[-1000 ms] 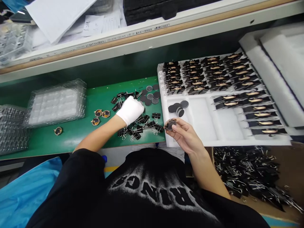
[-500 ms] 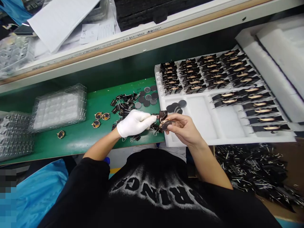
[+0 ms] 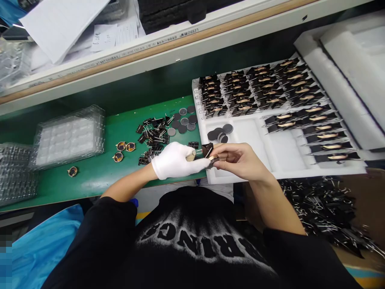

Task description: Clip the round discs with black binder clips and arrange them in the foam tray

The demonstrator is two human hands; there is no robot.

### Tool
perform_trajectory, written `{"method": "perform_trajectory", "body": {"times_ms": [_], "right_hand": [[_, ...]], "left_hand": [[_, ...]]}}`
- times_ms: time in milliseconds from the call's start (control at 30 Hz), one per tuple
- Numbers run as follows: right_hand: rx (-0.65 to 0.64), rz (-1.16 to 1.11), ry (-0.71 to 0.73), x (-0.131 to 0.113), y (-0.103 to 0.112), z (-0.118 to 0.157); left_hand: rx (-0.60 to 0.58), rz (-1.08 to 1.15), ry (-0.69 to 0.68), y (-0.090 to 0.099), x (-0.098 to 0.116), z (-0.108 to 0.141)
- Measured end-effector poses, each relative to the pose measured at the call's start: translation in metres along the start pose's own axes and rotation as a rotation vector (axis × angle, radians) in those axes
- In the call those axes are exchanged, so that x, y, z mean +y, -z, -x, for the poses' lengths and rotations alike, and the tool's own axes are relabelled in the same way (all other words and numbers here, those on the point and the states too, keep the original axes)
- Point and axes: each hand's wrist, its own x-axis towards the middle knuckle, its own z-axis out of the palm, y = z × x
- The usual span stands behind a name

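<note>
My left hand (image 3: 177, 160), in a white glove, pinches the wire handles of a black binder clip (image 3: 207, 150) just left of the white foam tray. My bare right hand (image 3: 237, 160) grips a round watch case (image 3: 213, 159) with a gold-coloured rim, close against the clip. Fingers partly cover both pieces. Behind my left hand, loose black binder clips (image 3: 155, 134) are heaped on the green table, with dark round discs (image 3: 184, 120) beside them. More discs (image 3: 218, 133) lie in the tray near my right hand.
The white foam tray (image 3: 264, 140) holds rows of clipped watch cases (image 3: 264, 84). Several loose watch cases (image 3: 119, 156) and stacked clear plastic trays (image 3: 70, 136) are at left. A box of clips (image 3: 325, 208) sits low at right. A shelf edge (image 3: 177, 38) crosses behind.
The view has shifted slightly. The watch case in my right hand has turned from its flat dark face to nearly edge-on, and both hands are closer together around the clip.
</note>
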Motion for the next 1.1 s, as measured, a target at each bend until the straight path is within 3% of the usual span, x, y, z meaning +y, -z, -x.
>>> {"method": "perform_trajectory", "body": {"times_ms": [133,267,367,467,567,700,867,1033,1100], "right_hand": [[-0.009,0.062,-0.020,0.003,0.000,-0.002],[-0.070,0.056,-0.078,0.002,0.001,-0.001],[-0.076,0.069,-0.040,-0.003,0.007,0.002],[0.060,0.104,0.007,-0.006,0.015,0.003],[0.140,0.113,-0.076,-0.008,0.019,0.000],[0.074,0.127,-0.167,-0.010,0.015,-0.004],[0.037,0.159,-0.177,-0.014,0.010,-0.004],[0.100,0.129,-0.189,-0.009,0.011,-0.002],[0.187,-0.019,-0.200,-0.005,0.012,-0.001]], "left_hand": [[0.039,-0.131,-0.014,-0.004,0.001,0.001],[0.030,-0.090,-0.092,-0.006,-0.006,0.001],[-0.024,0.040,-0.098,-0.004,-0.014,0.004],[-0.085,0.104,-0.073,0.003,-0.018,0.008],[-0.148,0.091,-0.121,0.006,-0.018,0.012],[-0.211,0.054,-0.185,0.003,-0.014,0.014],[-0.252,0.061,-0.155,-0.002,-0.009,0.013],[-0.341,0.047,-0.184,0.019,-0.022,0.004],[-0.219,-0.057,-0.156,0.031,-0.037,-0.002]]}}
